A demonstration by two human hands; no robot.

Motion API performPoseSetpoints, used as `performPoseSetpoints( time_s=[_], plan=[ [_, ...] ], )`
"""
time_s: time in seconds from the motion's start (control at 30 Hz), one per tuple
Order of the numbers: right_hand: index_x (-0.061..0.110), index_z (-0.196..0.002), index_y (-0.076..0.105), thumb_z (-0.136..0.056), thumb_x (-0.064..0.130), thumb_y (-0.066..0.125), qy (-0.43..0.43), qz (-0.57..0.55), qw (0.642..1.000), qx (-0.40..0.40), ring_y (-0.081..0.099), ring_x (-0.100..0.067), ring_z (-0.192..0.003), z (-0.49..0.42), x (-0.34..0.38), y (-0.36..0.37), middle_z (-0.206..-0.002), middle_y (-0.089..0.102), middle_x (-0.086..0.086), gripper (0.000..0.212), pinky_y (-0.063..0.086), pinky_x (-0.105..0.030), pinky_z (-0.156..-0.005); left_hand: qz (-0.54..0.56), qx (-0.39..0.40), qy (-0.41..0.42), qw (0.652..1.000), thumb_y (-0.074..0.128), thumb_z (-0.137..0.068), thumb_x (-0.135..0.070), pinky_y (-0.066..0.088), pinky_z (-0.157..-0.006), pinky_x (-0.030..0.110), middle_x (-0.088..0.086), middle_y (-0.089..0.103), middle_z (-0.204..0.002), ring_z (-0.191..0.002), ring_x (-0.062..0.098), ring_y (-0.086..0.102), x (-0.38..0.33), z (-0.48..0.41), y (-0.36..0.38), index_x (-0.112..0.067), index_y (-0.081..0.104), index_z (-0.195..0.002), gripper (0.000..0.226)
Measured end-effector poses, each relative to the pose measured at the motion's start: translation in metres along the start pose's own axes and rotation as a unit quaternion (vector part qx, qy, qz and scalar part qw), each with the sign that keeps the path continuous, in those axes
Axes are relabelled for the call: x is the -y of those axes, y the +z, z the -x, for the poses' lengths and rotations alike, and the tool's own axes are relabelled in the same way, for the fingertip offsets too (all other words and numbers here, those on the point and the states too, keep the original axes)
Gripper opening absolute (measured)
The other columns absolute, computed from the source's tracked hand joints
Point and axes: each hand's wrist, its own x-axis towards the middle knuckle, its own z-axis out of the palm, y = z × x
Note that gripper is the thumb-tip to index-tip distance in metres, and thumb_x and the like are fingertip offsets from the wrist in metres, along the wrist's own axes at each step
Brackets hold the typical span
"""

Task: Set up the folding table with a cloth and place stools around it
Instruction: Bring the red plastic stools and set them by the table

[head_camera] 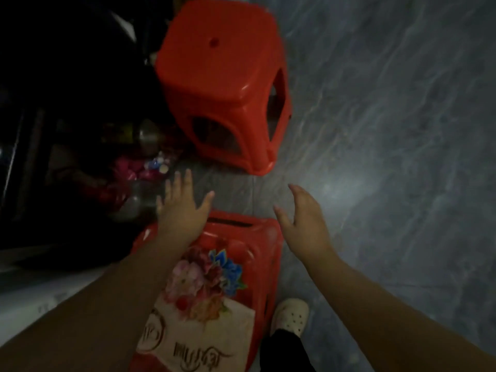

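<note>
hands: left hand [182, 213] and right hand [304, 221] — fingers spread, gripping nothing
progress: far stool [220, 71], near stool [259, 237] out — table unseen, placing seemingly left

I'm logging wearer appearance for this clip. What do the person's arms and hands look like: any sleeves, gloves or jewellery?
Both forearms are bare, no sleeves in view. The left hand and right hand wear no gloves; no watch or ring shows, though the picture is dim.

I see my left grip [182, 210] and right grip [303, 221] bare, forearms [389, 299] unsleeved to the frame edge, a black trouser leg [284, 350] and a white perforated clog [291, 314].
</note>
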Motion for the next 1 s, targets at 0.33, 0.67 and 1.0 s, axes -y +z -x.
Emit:
performPoseSetpoints(
  time_s=[0.33, 0.67, 1.0],
  plan=[
    [0.030, -0.137, 0.037, -0.070, 0.069, 0.062, 0.223, -0.238, 0.944, 0.041, 0.056, -0.009, -0.112, 0.103, -0.002, 0.098, -0.128, 0.055, 0.005, 0.082, 0.049, -0.031, -0.091, 0.133, -0.055, -0.186, 0.972, 0.036, -0.091, -0.060, 0.025, -0.109, 0.052, 0.014, 0.019, -0.155, -0.139, 0.033, 0.024, 0.118, 0.086, 0.049, -0.017, 0.010, -0.150, 0.078],
    [0.014, -0.119, 0.063, -0.074, 0.053, 0.071, 0.327, -0.485, 0.811, 0.024, 0.069, -0.026, -0.098, 0.105, -0.004, 0.033, -0.107, 0.071, -0.011, 0.060, 0.054, -0.045, -0.088, 0.191, -0.044, -0.161, 0.967, 0.033, -0.075, -0.077, 0.045, -0.089, 0.051, 0.016, 0.060, -0.111, -0.106, 0.037, 0.054, 0.048, 0.079, -0.010, -0.015, 0.057, -0.118, 0.079],
    [0.014, -0.115, 0.063, -0.076, 0.037, 0.072, 0.178, -0.500, 0.817, -0.227, 0.068, -0.031, -0.095, 0.228, 0.056, -0.287, -0.106, 0.071, -0.013, 0.046, 0.055, -0.046, -0.083, 0.282, -0.091, 0.148, 0.944, 0.057, -0.080, -0.062, 0.034, -0.099, 0.045, 0.024, 0.052, -0.117, -0.114, 0.041, 0.042, -0.178, 0.197, -0.234, -0.018, 0.054, -0.128, 0.065]
  ],
)
